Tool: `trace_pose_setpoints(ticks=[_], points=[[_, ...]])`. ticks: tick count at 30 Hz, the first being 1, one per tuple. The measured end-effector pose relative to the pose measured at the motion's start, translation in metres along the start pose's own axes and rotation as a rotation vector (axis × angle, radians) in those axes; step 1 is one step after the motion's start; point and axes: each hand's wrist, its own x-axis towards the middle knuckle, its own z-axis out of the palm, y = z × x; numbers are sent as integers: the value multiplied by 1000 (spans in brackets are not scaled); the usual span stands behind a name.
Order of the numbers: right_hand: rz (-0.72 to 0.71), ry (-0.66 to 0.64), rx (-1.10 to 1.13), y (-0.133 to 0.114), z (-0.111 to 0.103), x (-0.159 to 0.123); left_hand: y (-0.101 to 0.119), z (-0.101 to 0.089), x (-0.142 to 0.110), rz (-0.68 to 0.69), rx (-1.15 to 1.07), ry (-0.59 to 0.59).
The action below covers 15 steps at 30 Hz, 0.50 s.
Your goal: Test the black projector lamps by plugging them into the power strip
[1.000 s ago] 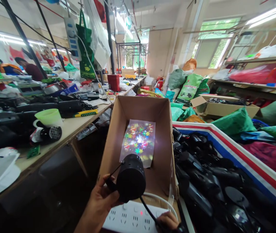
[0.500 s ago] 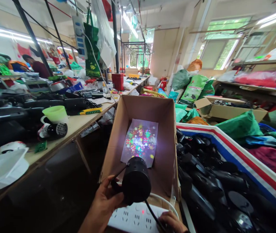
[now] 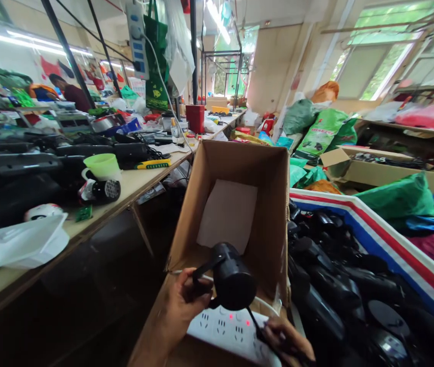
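My left hand (image 3: pixel 185 302) is closed round the bracket of a black projector lamp (image 3: pixel 233 278), held over the near end of an open cardboard box (image 3: pixel 270 173). The lamp points at a white sheet (image 3: pixel 228 214) inside the box, and no light pattern shows on it. My right hand (image 3: pixel 289 340) is closed on the lamp's black cord (image 3: pixel 255 326), just above a white power strip (image 3: pixel 228 331) with red indicator lights.
A red, white and blue bin (image 3: pixel 377 239) full of black lamps stands at the right. On the left, a long workbench (image 3: pixel 140 181) carries a green cup (image 3: pixel 102 165), tools and black parts. Green bags and a carton (image 3: pixel 377 171) lie behind. A person (image 3: pixel 70 94) works far left.
The coloured pattern on the white sheet has gone out. My right hand has moved up and right along the cord, and the lamp has tilted.
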Motion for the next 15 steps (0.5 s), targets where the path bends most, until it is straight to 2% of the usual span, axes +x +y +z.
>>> trace_pose_setpoints(ticks=[3,6,8,12,15], points=[[181,87,164,7,2,-4,5,6,-8,60,310,-15],[154,27,289,4,11,-12,6,15,-19,120,628,-26],[89,-41,318,-7,16,-17,3,20,-26,229,746,-93],[-68,-20,98,-36,17,-25,-4,27,-35,478,840,-312],[-16,32,-21,-43,13,-26,-5,28,-37,540,918,-371]])
